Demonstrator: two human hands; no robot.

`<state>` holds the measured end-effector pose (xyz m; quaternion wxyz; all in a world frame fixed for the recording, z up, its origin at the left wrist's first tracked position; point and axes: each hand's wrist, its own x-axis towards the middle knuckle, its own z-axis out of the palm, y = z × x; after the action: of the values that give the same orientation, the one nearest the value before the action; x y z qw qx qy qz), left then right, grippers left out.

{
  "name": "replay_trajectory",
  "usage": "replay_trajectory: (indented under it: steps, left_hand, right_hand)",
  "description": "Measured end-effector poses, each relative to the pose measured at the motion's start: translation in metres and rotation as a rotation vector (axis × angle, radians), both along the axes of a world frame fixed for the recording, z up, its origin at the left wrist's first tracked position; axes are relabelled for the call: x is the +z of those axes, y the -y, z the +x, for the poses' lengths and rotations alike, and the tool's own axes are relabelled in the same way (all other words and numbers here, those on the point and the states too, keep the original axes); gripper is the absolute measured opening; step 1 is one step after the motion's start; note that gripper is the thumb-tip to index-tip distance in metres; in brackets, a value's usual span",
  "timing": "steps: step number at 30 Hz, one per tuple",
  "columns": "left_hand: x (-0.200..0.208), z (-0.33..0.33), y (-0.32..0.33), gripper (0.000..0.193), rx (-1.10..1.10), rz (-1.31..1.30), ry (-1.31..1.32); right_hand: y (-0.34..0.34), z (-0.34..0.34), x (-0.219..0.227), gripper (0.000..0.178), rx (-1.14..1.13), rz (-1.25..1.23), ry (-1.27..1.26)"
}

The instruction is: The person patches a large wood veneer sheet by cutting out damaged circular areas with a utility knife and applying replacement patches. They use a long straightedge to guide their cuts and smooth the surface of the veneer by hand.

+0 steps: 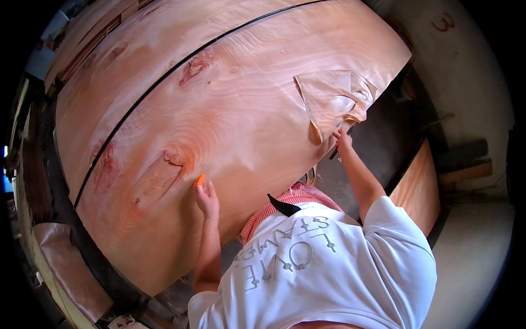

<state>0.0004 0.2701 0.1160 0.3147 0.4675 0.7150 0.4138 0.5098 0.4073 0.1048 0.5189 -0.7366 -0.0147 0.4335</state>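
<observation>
A wide sheet of wood veneer [241, 126] with knots and swirling grain lies in front of me. My left hand [208, 201] is closed around a small orange object [200, 180] over the sheet's near left part; the kind of object is hard to make out. Out to the right, my right hand [343, 141] is at the sheet's edge, its fingers pinched at the lower corner of a loose, crumpled piece of veneer [326, 101]. That piece rests on top of the sheet. Part of a dark, narrow thing shows beside my right fingers.
A thin black cord or strip [164, 78] curves across the sheet. At the right, a wooden panel [419, 183] leans low beside a pale wall [466, 71]. A brown sheet-like piece [71, 268] lies at the lower left. Grey floor [378, 145] shows past the sheet's right edge.
</observation>
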Motion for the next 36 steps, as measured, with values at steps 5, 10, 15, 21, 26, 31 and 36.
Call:
replay_trajectory:
  steps: [5, 10, 15, 21, 26, 31, 36]
  left_hand:
    - [0.016, 0.053, 0.022, 0.066, -0.135, -0.184, -0.917]
    - [0.002, 0.061, 0.021, 0.067, -0.057, -0.184, -0.939]
    - [0.001, 0.058, 0.017, 0.065, -0.018, -0.144, -0.872]
    - [-0.007, 0.048, 0.027, 0.066, 0.017, -0.144, -0.84]
    - [0.004, 0.054, 0.019, 0.065, -0.016, -0.13, -0.816]
    - [0.003, 0.056, 0.02, 0.065, -0.009, -0.184, -0.84]
    - [0.009, 0.058, 0.016, 0.066, -0.035, -0.216, -0.884]
  right_hand:
    - [-0.055, -0.034, 0.003, 0.017, 0.306, -0.062, 0.12]
    - [-0.141, -0.054, 0.025, 0.029, 0.453, 0.245, -0.187]
    - [-0.292, -0.133, 0.132, 0.035, 0.586, 0.487, -0.289]
    - [-0.321, -0.28, 0.234, 0.021, 0.911, 0.832, -0.306]
    - [-0.26, -0.262, 0.123, 0.021, 1.139, 0.846, 0.934]
    - [-0.147, -0.149, 0.048, 0.035, 1.378, 0.454, 1.337]
    - [-0.11, -0.065, 0.029, 0.052, 1.296, 0.094, 1.516]
